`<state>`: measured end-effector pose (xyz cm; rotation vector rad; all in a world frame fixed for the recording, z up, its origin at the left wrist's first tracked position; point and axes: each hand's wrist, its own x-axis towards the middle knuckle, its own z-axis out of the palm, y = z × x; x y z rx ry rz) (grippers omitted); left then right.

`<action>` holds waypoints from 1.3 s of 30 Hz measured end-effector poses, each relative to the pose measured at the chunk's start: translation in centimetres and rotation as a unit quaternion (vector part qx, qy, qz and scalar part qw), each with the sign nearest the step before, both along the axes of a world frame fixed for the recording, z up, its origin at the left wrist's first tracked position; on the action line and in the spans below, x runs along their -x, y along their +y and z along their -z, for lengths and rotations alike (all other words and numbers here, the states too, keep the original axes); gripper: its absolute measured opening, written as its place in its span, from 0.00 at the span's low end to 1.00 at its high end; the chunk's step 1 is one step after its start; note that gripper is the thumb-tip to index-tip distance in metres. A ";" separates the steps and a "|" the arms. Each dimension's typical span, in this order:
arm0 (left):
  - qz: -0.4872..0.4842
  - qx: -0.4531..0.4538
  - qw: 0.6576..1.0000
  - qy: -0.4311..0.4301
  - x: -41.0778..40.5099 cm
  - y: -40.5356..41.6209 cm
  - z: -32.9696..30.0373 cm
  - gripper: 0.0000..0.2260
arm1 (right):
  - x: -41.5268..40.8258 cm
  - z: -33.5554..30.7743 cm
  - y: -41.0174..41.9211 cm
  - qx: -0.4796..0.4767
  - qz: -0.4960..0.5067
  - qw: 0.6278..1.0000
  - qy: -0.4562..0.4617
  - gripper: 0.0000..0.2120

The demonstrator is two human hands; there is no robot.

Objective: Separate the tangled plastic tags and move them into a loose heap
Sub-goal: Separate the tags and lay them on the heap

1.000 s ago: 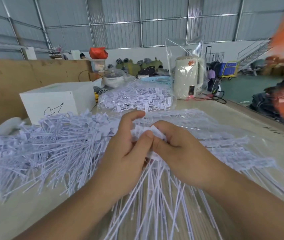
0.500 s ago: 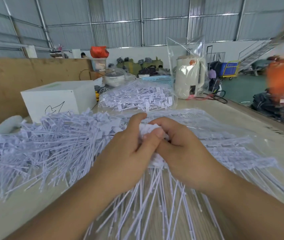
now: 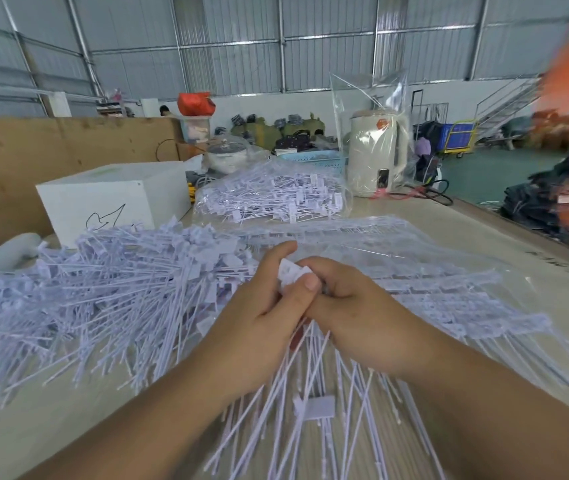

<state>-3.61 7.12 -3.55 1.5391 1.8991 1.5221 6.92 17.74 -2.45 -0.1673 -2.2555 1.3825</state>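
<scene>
A: On the pale wooden surface (image 3: 449,223), what's there, biggest first?

B: To the left, the broad loose heap of white plastic tags with long thin stems (image 3: 103,296). On the right, a flat clear plastic bag of tags in neat rows (image 3: 432,292). Farther back, a white cardboard box with a black scribble (image 3: 110,199), a smaller clear bag stuffed with tags (image 3: 272,199) and a cream electric kettle under a plastic cover (image 3: 376,157).

A: And the work itself?

B: In the middle, a tangled bundle of white tags (image 3: 293,271) is held by its flat heads, the stems fanning down toward the person. One single flat tag (image 3: 314,407) lies among those stems.

A: The hands?

B: The left hand (image 3: 262,320) is curled round the bundle's heads, thumb pressed on top. The right hand (image 3: 356,306) is closed on the same bundle from the other side, fingers tucked under. Both are grasping; neither is relaxed.

A: How should the step go?

B: I'd say pinch only a few heads at once and work them apart sideways, letting the stems slide free rather than yanking, since thin stems probably snag and bend. Then drop the freed ones onto the left heap, well away from the rowed bag.
</scene>
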 end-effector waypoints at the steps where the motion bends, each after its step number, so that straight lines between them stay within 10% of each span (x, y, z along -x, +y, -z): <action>1: 0.009 -0.001 1.000 0.002 0.0 0.0 0.0 0.30 | -0.1 -0.1 0.2 -0.001 -0.009 1.000 -0.003 0.07; 9: 0.069 -0.033 0.996 -0.043 0.3 -0.1 0.1 0.25 | -1.2 -1.4 1.0 0.085 -0.049 0.995 0.021 0.06; 19: 0.037 0.033 0.992 0.114 -0.3 -1.5 -0.2 0.29 | -1.7 -1.8 1.2 0.053 -0.053 0.995 -0.065 0.07; 23: 0.092 0.003 0.989 -0.117 0.7 0.9 -0.3 0.43 | -2.3 -2.4 1.7 0.062 -0.037 0.996 -0.060 0.06; 25: 0.106 0.003 0.978 -0.181 0.9 1.1 -0.4 0.24 | -2.5 -2.8 2.2 0.076 -0.011 0.996 -0.045 0.05; 29: 0.059 0.128 0.990 0.023 2.3 -0.6 -1.0 0.15 | -2.7 -2.9 2.7 0.079 0.024 0.996 -0.030 0.07; 32: 0.181 0.252 0.936 0.166 2.3 -0.7 -0.6 0.13 | -2.7 -2.7 2.7 0.079 0.017 0.996 -0.040 0.09; 39: 0.207 0.255 0.900 0.286 3.5 0.0 0.8 0.16 | -2.7 -2.6 2.5 0.074 0.029 0.995 -0.057 0.18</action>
